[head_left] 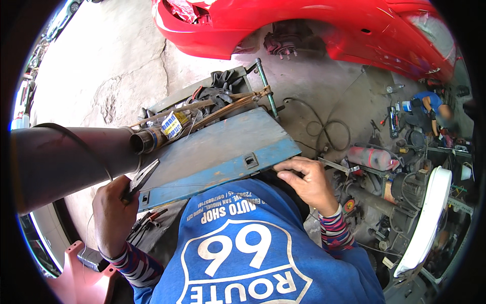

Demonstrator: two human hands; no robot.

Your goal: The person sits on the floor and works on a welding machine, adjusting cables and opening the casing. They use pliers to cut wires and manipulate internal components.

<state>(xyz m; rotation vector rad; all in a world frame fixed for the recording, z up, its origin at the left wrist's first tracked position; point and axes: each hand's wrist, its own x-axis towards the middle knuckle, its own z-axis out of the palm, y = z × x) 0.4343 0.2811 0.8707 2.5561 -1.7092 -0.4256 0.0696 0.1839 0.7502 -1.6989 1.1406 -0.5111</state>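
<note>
My left hand [115, 215] is closed round the dark handles of a pair of pliers [146, 176]. Their metal jaws point up and away over the near left part of a worn blue-grey metal panel [217, 144]. This panel lies in front of my body, with rectangular cutouts along its blue near strip. At its near right corner is my right hand [306, 182], thumb and forefinger brought together in a pinch. What lies between those fingertips is too small to make out. A thin wire [202, 184] appears to run along the panel's near strip.
A thick dark cylinder [66, 162] stands at left, beside a metal can [147, 140]. Dark gloves [220, 86] lie beyond the panel. A red car body [283, 20] fills the far side. At right are a red gas cylinder [372, 158], a white curved panel [428, 218] and a crouching co-worker [430, 104].
</note>
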